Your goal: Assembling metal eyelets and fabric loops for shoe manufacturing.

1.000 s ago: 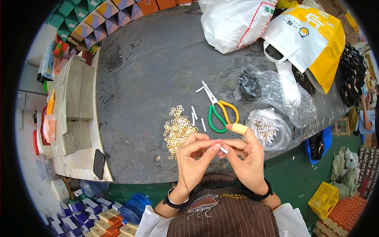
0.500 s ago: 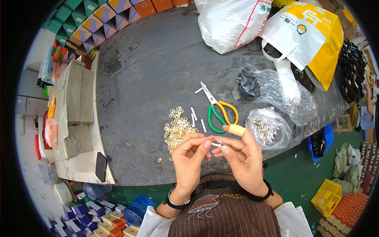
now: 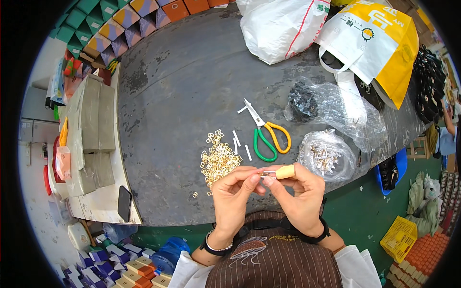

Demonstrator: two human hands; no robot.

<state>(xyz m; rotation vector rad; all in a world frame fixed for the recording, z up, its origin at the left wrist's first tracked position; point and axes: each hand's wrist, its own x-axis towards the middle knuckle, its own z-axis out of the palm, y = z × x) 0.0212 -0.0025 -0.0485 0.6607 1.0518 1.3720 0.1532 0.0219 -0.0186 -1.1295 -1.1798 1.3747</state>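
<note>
My left hand [image 3: 231, 194] and my right hand [image 3: 298, 194] meet over the table's near edge. Their thumbs and forefingers pinch a small gold buckle with a white strip [image 3: 267, 174], mostly covered by the fingertips. Yellow tape [image 3: 285, 171] wraps my right forefinger. Just beyond my left hand lies a heap of small gold buckles [image 3: 220, 162], with one loose buckle [image 3: 194, 195] beside it. Several white strips [image 3: 235, 146] lie to its right. Scissors [image 3: 260, 124] with one green and one yellow handle rest beyond my hands, blades apart.
To the right sits a clear plastic bag [image 3: 326, 156] of buckles with white strips. Crumpled clear plastic [image 3: 331, 103], a white bag [image 3: 283, 31] and a yellow-white bag [image 3: 370, 41] lie farther back. A phone [image 3: 124, 203] is on the board at left.
My right forefinger, raised before, has curled down onto the small buckle and strip. The white strip that showed between my fingers is now largely covered.
</note>
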